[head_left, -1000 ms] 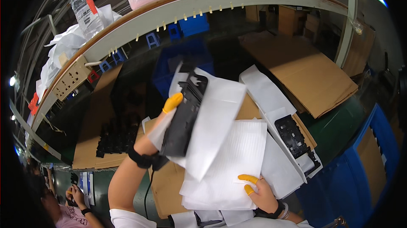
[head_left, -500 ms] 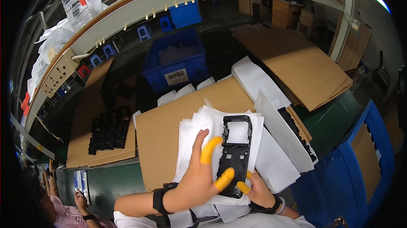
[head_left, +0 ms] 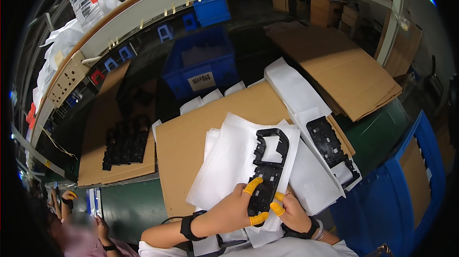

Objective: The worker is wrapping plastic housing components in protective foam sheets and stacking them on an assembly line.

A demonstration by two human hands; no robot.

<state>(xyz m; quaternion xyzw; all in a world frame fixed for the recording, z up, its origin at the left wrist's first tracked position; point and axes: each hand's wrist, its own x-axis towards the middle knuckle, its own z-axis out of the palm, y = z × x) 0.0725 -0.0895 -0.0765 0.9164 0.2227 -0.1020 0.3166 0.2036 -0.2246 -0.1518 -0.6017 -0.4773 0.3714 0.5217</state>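
A long black plastic frame (head_left: 267,182) lies tilted over a stack of thin white sheets (head_left: 221,161), its upper part a wide open window. My left hand (head_left: 229,210), with yellow finger cots, is closed on the lower left side and bottom end of the frame. Along its lower right edge, my right hand (head_left: 294,216) is closed too, thumb and finger in yellow cots. Whether a white sheet is caught in that pinch is hidden. Right of the stack, a second black frame (head_left: 326,142) lies on white sheeting.
Brown cardboard (head_left: 181,161) lies under the sheets. Several black frames (head_left: 125,149) rest on cardboard at the left. A blue bin (head_left: 177,78) stands behind, a blue crate (head_left: 392,199) at the right. More cardboard (head_left: 354,80) lies at the far right. A co-worker's hand (head_left: 102,227) shows lower left.
My left hand has come down from a spread pose onto the frame's lower end. The top white sheet has shifted left. More of the second frame at the right now shows.
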